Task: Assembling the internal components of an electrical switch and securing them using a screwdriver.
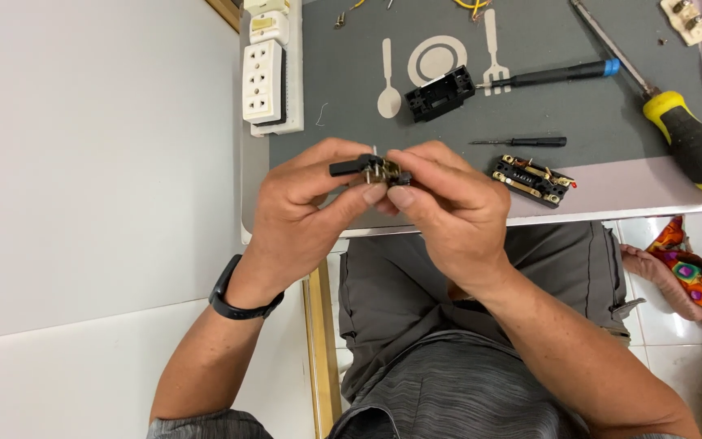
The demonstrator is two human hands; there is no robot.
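Both my hands meet over the near edge of the table, pinching one small black switch mechanism (377, 169) with brass contacts and a black lever sticking out to the left. My left hand (302, 215), with a black band on its wrist, grips the part from the left with thumb and fingers. From the right, my right hand (457, 207) holds the same part with its fingertips. The part's underside is hidden by my fingers.
On the grey mat (530, 114) lie a black plastic housing (439, 93), another black part with brass contacts (533, 179), a tiny black screwdriver (526, 141), a blue-tipped screwdriver (558, 75) and a yellow-and-black screwdriver (688, 138). A white socket strip (270, 73) lies at the left.
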